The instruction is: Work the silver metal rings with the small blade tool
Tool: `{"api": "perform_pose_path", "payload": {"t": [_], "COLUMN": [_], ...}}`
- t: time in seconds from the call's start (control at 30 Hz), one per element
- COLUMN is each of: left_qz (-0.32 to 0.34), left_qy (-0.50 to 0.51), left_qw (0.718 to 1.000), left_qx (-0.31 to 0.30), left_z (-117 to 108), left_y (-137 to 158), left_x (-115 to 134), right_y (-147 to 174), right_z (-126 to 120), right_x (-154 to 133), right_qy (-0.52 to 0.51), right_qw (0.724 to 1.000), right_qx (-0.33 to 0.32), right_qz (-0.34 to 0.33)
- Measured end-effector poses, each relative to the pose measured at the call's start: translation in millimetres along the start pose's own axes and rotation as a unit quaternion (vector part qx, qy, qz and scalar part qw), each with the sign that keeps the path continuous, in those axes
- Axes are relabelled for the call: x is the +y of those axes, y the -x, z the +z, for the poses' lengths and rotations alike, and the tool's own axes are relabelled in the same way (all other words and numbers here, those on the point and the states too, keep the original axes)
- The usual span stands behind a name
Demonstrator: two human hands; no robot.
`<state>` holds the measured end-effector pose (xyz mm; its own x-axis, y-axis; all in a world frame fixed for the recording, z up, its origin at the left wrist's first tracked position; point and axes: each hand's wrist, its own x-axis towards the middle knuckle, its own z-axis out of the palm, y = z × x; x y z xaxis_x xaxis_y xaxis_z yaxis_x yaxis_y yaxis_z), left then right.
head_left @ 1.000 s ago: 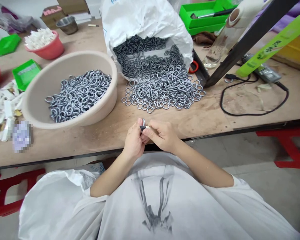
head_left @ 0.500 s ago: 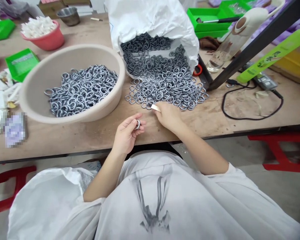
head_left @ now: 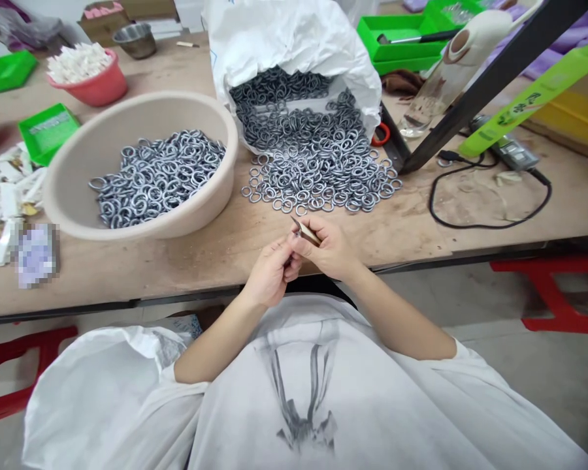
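Note:
My left hand [head_left: 270, 273] and my right hand [head_left: 329, 247] meet just past the table's front edge, fingers touching. In my right hand is a small tool [head_left: 308, 234] with a flat pale handle and a dark pointed tip, which points up and left. My left fingers are pinched together, where a grey ring was seen a moment before; the fingers now mostly hide it. Beyond my hands, a loose pile of grey rings [head_left: 323, 173] spills from a white sack [head_left: 294, 39]. To the left, a beige basin [head_left: 68, 189] holds a heap of similar rings [head_left: 159, 179].
White pieces [head_left: 4, 189] lie at the far left, near a green tray [head_left: 49, 137] and a red bowl [head_left: 98, 85]. A dark metal bar [head_left: 494, 85] slants up on the right, by a clear bottle [head_left: 431, 104] and a black cable [head_left: 494, 225]. Red stools [head_left: 558, 300] stand below.
My left hand has moved right, and my right hand has drawn back from the ring pile with the tool. The two hands have come together, covering the ring.

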<state>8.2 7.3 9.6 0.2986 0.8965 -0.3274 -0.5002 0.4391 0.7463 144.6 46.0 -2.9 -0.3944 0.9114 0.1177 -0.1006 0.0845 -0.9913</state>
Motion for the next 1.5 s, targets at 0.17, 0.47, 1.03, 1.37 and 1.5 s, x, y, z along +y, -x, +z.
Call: {"api": "perform_pose_path", "payload": {"t": [0.17,0.47,1.03,1.37,1.5], "left_qz": [-0.009,0.029,0.04,-0.019,-0.132], "left_qy": [0.025,0.048,0.001,0.027,0.003], "left_qw": [1.0,0.996,0.999,0.997,0.991], "left_qx": [0.007,0.067,0.024,0.072,-0.03], "left_z": [3.1,12.4,-12.8,-24.6,-14.6], "left_y": [-1.2,-1.6,5.8,-9.1,-6.3], "left_x": [-0.7,-6.0,1.2,12.9,7.8], "right_y": [9.0,26.5,-33.0,-18.0,-6.4], "right_z": [-0.6,3.6,-26.5,-25.1,-19.3], "right_x": [-5.1,-16.5,7.8,2.4,-3.6], "right_qy": [0.123,0.386,0.602,0.163,-0.014], "right_qw": [0.991,0.913,0.792,0.986,0.991], "right_qx": [0.048,0.035,0.079,-0.036,-0.126], "right_qz": [-0.034,-0.13,0.067,0.019,0.047]}}
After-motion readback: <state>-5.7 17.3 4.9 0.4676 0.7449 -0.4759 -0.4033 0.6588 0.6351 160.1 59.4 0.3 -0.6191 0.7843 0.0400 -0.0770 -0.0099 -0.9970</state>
